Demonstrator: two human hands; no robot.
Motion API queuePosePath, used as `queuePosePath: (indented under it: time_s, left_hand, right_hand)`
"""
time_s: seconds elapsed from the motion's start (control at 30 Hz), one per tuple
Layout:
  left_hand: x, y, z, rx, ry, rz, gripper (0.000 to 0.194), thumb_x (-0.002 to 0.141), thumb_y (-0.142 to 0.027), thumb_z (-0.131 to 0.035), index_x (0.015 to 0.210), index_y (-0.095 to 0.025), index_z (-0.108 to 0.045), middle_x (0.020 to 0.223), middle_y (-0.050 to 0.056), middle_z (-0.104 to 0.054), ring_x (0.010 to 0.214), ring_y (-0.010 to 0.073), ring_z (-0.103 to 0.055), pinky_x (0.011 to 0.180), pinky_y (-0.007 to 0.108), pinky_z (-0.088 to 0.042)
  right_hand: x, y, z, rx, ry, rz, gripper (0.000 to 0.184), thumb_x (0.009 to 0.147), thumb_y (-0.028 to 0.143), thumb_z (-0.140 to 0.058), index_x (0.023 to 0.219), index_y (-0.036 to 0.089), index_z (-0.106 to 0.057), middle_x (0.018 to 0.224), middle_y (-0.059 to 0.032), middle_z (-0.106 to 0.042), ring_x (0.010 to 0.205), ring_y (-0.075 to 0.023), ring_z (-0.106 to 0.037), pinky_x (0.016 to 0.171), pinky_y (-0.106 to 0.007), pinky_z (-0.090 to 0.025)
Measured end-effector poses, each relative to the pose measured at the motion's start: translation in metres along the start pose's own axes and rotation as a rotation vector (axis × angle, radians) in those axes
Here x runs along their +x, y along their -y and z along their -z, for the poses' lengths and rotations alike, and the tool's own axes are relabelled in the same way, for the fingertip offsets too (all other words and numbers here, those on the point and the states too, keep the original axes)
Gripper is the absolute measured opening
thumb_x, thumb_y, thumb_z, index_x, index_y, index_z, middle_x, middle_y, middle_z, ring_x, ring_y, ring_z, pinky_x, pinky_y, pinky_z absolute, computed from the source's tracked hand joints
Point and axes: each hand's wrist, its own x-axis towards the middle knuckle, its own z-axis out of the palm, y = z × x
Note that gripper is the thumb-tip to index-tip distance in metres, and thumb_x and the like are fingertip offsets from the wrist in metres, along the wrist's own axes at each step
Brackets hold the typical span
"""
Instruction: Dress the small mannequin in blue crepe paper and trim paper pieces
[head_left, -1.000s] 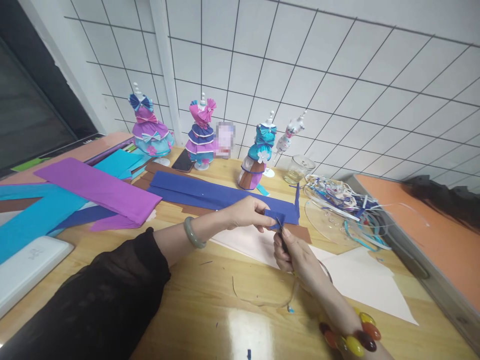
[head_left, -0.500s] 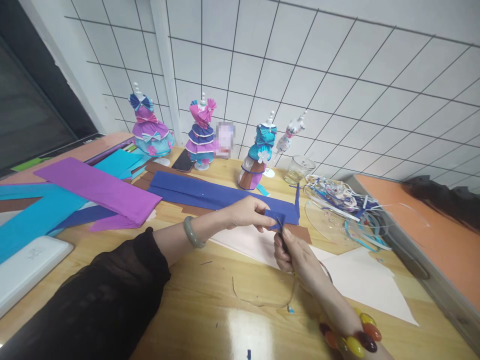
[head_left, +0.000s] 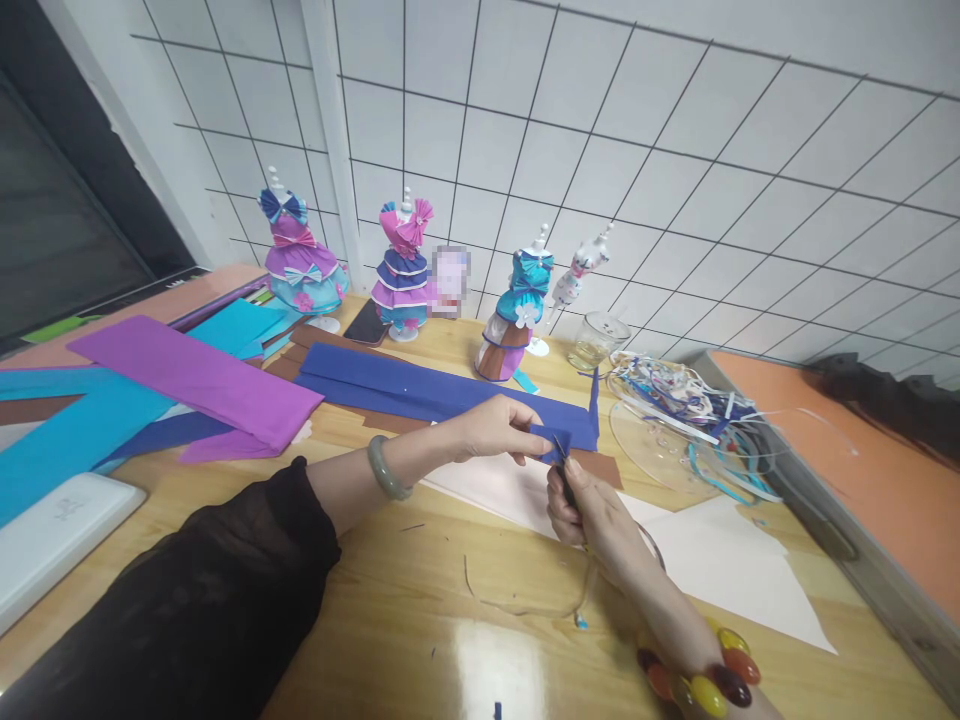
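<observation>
Between thumb and fingers my left hand [head_left: 501,428] pinches a small dark blue paper piece [head_left: 553,440]. My right hand [head_left: 589,500] is closed around a pair of dark-handled scissors [head_left: 564,468], mostly hidden by the fingers. The scissor blades lie at the right part of the blue piece. Both hands are above a large white paper sheet [head_left: 495,492] on the wooden table [head_left: 375,620]. Just behind them stretches a long folded dark blue paper strip [head_left: 435,392], with brown paper [head_left: 600,468] showing beneath it.
Paper-dressed mannequins [head_left: 304,250] stand along the tiled wall beside a phone [head_left: 366,323] and a glass bowl [head_left: 600,338]. Purple [head_left: 202,385] and turquoise paper [head_left: 97,440] lie left, near a white box-like object [head_left: 60,540]. Scraps and ribbons [head_left: 667,390] are heaped at right.
Hardly anything differs. Both hands keep nearly the same place, with the scissor blades still at the blue paper piece.
</observation>
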Motion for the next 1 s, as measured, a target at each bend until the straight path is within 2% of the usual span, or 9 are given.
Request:
queuePosePath:
  time_s: [0.77,1.0]
  left_hand:
    - [-0.0007,-0.0024,0.0026,0.056,-0.019,0.009,0.020,0.069,-0.032,-0.067,0.072,-0.012,-0.064,0.063,-0.001,-0.056,0.060,0.0074,-0.052,0.060,0.022,-0.042]
    - [-0.0006,-0.0019,-0.0012,0.046,-0.029,0.020,0.018,0.068,-0.029,-0.067,0.070,-0.011,-0.063,0.062,-0.001,-0.056,0.059,0.0075,-0.050,0.059,0.022,-0.042]
  right_hand:
    - [0.0019,-0.0015,-0.0005,0.004,0.003,0.007,0.042,0.089,0.056,-0.038,0.068,0.020,-0.040,0.051,0.0078,-0.029,0.038,-0.0056,-0.027,0.039,-0.021,-0.018]
    - [0.0015,0.0005,-0.0026,0.019,-0.019,-0.004,0.044,0.088,0.058,-0.039,0.066,0.020,-0.039,0.050,0.0080,-0.028,0.039,-0.0053,-0.025,0.039,-0.021,-0.017]
